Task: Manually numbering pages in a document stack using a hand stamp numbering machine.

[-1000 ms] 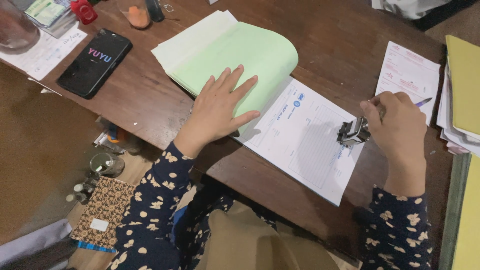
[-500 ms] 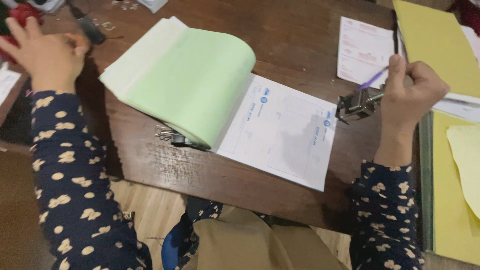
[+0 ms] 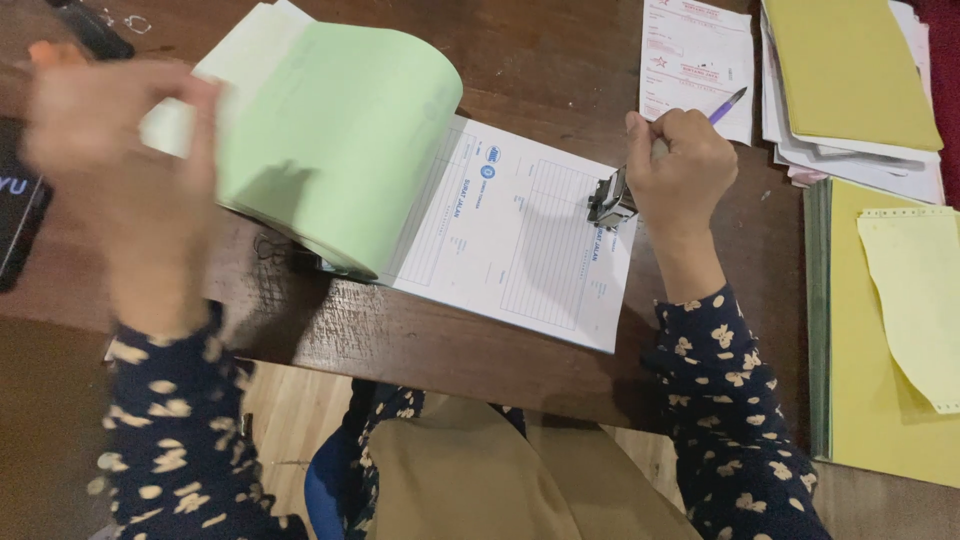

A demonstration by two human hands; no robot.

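A form pad lies on the wooden desk [image 3: 450,350] with its green pages [image 3: 340,140] curled back to the left, baring a white printed form [image 3: 520,230]. My right hand [image 3: 685,165] is closed around a small black and metal stamp [image 3: 610,200] that rests on the form's right edge. A purple pen [image 3: 728,104] sticks out from the same fist. My left hand [image 3: 120,170] is blurred, raised over the left side of the pad near the curled pages. Its grip cannot be made out.
A dark phone [image 3: 15,220] lies at the left edge. A white printed slip [image 3: 700,50] sits beyond my right hand. Yellow folders on a paper stack [image 3: 850,70] fill the top right. A yellow folder [image 3: 880,420] with a perforated yellow sheet [image 3: 920,300] lies at right.
My left hand left the pad, reached far left, and now swings back toward the pad. My right hand keeps the stamp at the form's right edge.
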